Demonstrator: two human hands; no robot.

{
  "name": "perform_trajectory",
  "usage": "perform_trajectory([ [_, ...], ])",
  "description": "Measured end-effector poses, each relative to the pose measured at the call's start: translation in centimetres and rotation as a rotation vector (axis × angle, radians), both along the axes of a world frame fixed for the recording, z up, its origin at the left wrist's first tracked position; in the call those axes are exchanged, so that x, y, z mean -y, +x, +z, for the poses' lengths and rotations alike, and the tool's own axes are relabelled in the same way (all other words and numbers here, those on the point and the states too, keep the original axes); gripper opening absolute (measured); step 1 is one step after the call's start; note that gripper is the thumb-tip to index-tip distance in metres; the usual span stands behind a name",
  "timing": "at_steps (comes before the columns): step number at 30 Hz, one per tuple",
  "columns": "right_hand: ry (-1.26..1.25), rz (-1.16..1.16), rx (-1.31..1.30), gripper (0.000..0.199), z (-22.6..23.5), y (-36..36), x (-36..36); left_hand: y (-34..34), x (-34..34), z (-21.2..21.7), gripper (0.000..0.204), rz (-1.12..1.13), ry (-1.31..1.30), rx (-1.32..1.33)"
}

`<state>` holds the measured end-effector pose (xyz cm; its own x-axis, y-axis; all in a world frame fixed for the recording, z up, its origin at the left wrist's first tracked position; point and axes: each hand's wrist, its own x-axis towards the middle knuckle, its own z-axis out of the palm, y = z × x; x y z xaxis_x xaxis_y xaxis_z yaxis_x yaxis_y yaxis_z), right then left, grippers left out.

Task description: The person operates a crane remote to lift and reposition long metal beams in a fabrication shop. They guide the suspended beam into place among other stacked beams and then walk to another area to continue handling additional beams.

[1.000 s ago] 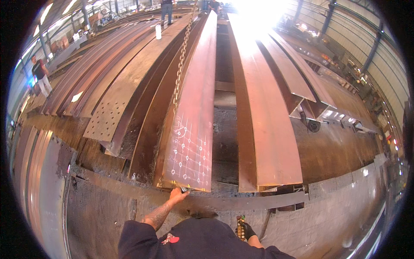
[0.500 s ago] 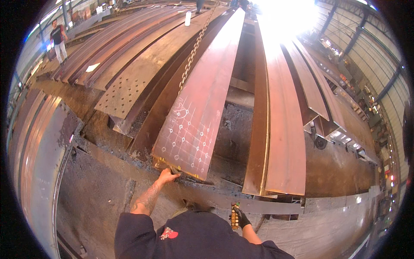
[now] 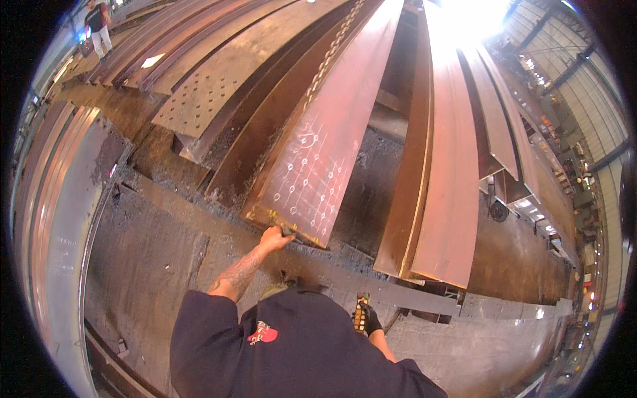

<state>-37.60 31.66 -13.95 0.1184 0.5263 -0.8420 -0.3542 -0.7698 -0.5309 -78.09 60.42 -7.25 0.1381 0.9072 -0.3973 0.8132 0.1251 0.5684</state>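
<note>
My bare left hand (image 3: 274,240) is closed on the near end of a reddish-brown steel beam (image 3: 345,132), at a dark part below its top flange; the fingertips are partly hidden. White chalk lines and small circles mark the flange near that end. A chain (image 3: 332,56) runs up along the beam's left side; how it is attached cannot be made out. Lower and to the right, my right hand (image 3: 373,323) in a black glove grips a hand-held remote control (image 3: 361,313) with rows of yellow buttons.
Left of the marked beam lies a beam with drilled holes (image 3: 199,99), and more long beams behind it. Another beam (image 3: 448,199) lies to the right. Shiny steel sections (image 3: 66,199) stand at the far left. A person (image 3: 99,30) is at the far left back.
The view has shifted, so the beams sit higher in the picture. More of the marked beam's left side shows now. My left hand stays at its end; my right hand keeps the remote control.
</note>
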Motion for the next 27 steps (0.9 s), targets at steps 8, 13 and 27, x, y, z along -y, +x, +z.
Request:
perform_trajectory([
  [8,0.016,-0.029,0.001,0.035,-2.5,-5.4,-3.5,1.6,-0.9,-5.6,0.049,0.125,-0.075,0.065],
  [13,-0.034,-0.118,0.022,0.029,-3.0,-8.8,-4.3,1.9,-0.2,-9.6,0.053,-0.048,-0.159,0.189],
  [27,-0.029,0.609,0.774,0.05,-8.0,-7.7,2.2,-7.6,2.4,-16.3,0.061,-0.195,-0.365,0.117],
])
